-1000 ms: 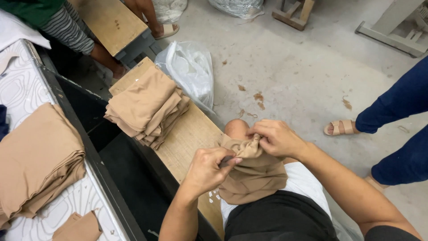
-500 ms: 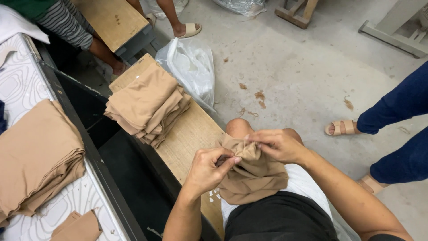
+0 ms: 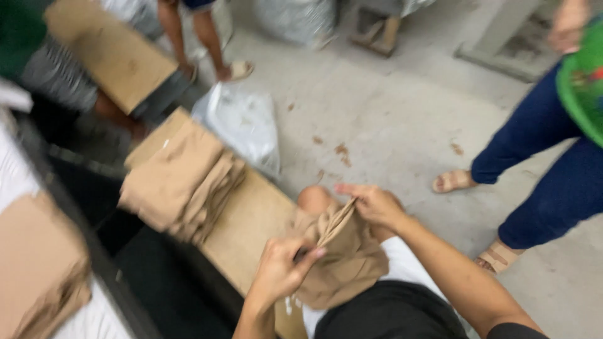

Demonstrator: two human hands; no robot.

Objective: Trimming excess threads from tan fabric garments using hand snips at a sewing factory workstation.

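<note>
- Gripping a tan fabric piece with both hands, the person works it over their lap, above the near end of a wooden bench.
- The left hand is clenched on the fabric's lower left part, fingers curled inward; a small dark item seems pinched with the cloth, too blurred to identify.
- The right hand grasps the fabric's upper edge, thumb and fingers pinching a folded strip pulled taut between the two hands.
- The rest of the fabric hangs bunched below the hands, resting against the person's knee and white garment.
- A stack of folded tan garments lies farther along the same bench, well apart from the hands.
- A clear plastic bag lies on the concrete floor just beside the far end of that stack.
- Another tan pile sits on a white patterned surface at the left edge.
- A standing person in blue trousers and sandals is at the right; bare legs of another person in sandals show at the top.
- The view is motion-blurred; fine detail cannot be told.
</note>
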